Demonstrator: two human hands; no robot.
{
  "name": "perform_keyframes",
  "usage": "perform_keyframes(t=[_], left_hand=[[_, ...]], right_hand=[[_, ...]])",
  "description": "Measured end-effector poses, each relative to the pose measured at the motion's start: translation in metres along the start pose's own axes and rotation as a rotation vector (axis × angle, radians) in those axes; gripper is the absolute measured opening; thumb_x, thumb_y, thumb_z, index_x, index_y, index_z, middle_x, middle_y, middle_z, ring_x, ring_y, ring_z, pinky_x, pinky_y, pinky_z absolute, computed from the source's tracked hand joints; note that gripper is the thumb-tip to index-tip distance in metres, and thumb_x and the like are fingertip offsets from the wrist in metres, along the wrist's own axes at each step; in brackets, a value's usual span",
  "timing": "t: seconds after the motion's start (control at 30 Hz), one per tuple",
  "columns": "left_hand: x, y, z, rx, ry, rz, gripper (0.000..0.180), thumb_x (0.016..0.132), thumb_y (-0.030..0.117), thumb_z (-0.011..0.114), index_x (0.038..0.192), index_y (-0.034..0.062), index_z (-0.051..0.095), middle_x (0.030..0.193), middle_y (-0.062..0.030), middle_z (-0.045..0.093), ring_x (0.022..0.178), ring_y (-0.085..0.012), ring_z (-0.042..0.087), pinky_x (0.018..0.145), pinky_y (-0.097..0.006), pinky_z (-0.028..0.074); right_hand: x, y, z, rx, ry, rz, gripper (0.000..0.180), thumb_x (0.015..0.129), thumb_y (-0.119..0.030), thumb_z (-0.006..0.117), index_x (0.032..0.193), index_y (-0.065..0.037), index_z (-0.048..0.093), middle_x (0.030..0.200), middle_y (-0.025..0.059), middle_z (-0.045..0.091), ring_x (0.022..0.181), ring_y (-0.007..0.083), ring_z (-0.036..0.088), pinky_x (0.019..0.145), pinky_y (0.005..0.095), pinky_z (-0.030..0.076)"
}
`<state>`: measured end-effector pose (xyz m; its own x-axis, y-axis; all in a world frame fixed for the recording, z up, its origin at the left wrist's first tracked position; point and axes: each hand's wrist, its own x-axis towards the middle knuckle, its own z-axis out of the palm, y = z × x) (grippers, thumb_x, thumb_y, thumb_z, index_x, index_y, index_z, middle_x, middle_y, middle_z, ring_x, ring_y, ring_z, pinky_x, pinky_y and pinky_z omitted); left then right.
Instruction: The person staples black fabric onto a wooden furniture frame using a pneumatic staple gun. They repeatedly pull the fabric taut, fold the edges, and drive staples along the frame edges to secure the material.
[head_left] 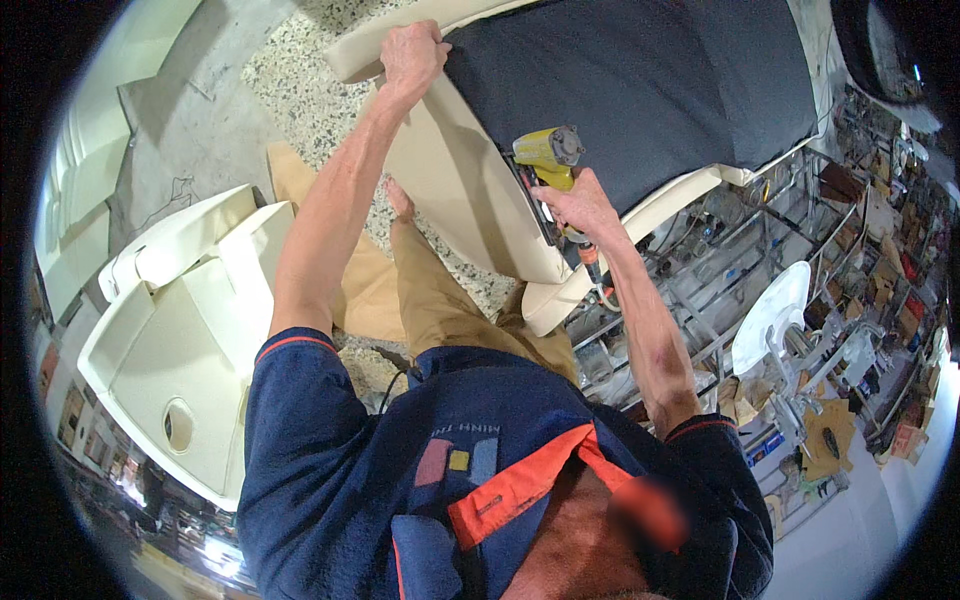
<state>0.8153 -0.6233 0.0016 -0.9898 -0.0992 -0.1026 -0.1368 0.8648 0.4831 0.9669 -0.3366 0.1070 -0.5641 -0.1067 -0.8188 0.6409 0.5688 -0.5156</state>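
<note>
My right hand (pixel 588 208) is wrapped round the handle of a yellow-green air staple gun (pixel 545 150). An orange hose fitting (pixel 589 262) hangs below its grip. The gun's nose is against or just over the border where black lining cloth (pixel 640 90) meets the beige side of an upholstered seat (pixel 440 170). Whether the nose touches cannot be made out. At the seat's far left corner, my left hand (pixel 412 62) is closed, its fingers curled over the beige padded edge (pixel 365 48) beside the black cloth. Its fingertips are partly hidden.
Left of me stands a cream moulded shell (pixel 150 350) with a round hole. Metal racking (pixel 690 300) and a round white plate on a stand (pixel 770 315) are on the right, with cluttered parts beyond. My bare foot (pixel 400 200) rests on speckled floor beside the seat.
</note>
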Motion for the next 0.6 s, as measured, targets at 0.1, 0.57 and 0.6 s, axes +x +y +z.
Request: perform_keyframes(t=[0.1,0.57,0.6], left_hand=[[0.006,0.002,-0.004,0.016,-0.043,-0.057,0.023,0.079,0.027,0.086,0.089,0.0093,0.077,0.078,-0.0151,0.074,0.082,-0.0353,0.073,0.074,-0.046,0.058],[0.024,-0.006,-0.013,-0.064,-0.198,-0.091,0.02,0.076,0.026,0.088,0.085,0.0122,0.077,0.067,-0.0088,0.072,0.066,-0.0289,0.072,0.066,-0.043,0.057],[0.025,-0.007,-0.013,-0.068,-0.207,-0.094,0.017,0.076,0.023,0.084,0.086,0.0122,0.078,0.074,-0.0121,0.073,0.073,-0.0319,0.073,0.069,-0.045,0.059]], right_hand=[[0.011,-0.025,0.004,0.095,0.026,-0.058,0.029,0.086,-0.02,0.074,0.1,0.005,0.069,0.061,0.0019,0.057,0.05,0.0116,0.052,0.049,0.0314,0.045],[0.07,-0.083,0.024,-0.08,0.074,-0.058,0.043,0.081,-0.024,0.077,0.104,0.011,0.069,0.073,0.0144,0.071,0.054,0.0197,0.066,0.051,0.0366,0.054],[0.073,-0.085,0.026,-0.071,0.077,-0.065,0.044,0.081,-0.024,0.077,0.105,0.012,0.069,0.074,0.0151,0.071,0.054,0.0199,0.067,0.052,0.0369,0.054]])
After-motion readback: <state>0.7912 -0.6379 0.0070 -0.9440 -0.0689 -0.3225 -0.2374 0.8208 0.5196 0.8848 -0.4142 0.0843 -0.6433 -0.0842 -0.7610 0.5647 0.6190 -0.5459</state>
